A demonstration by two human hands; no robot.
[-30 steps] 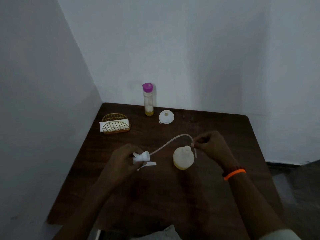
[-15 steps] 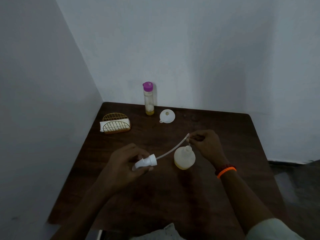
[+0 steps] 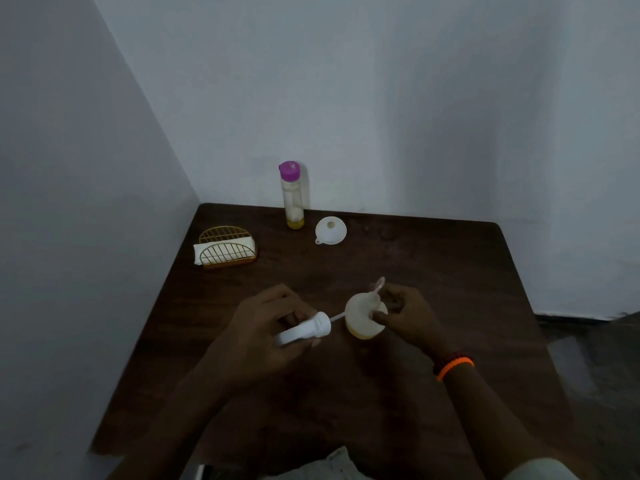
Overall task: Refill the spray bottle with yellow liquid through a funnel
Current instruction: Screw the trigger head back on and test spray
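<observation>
- Left hand (image 3: pixel 266 327): fingers curled round white sprayer head (image 3: pixel 304 330); its tube runs over to the bottle neck.
- Right hand (image 3: pixel 407 315): fingers pinch spray bottle (image 3: pixel 362 315) on the desk (image 3: pixel 433 271).
- Funnel (image 3: pixel 330 230) and purple-capped bottle (image 3: pixel 292 195): well beyond the fingers, untouched.

Bare table (image 3: pixel 433 271) lies open at three o'clock; funnel (image 3: pixel 330 230), purple-capped bottle (image 3: pixel 292 195) and napkin holder (image 3: pixel 227 247) crowd eleven to twelve.
</observation>
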